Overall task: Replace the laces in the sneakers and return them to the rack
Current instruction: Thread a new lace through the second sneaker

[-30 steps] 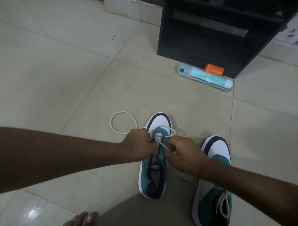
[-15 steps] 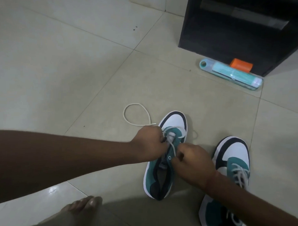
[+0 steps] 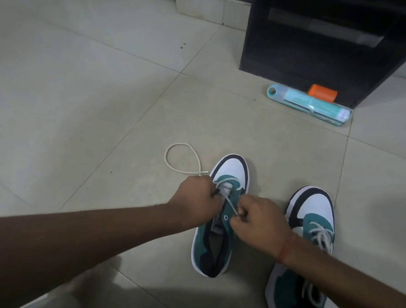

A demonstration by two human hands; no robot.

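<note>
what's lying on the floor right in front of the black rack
A teal tube-shaped pack lies on the tiles along the black rack, with a small orange block on its far side. Whether the block touches the rack cannot be told, and its lower part is hidden.

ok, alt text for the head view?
Both hands, left and right, thread a white lace through a teal-and-white sneaker on the tiled floor; its laced twin sits right, a black rack beyond.

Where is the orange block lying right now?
In the head view, the orange block sits upper right on the floor, against the black rack's base and just behind the teal tube package.
</note>
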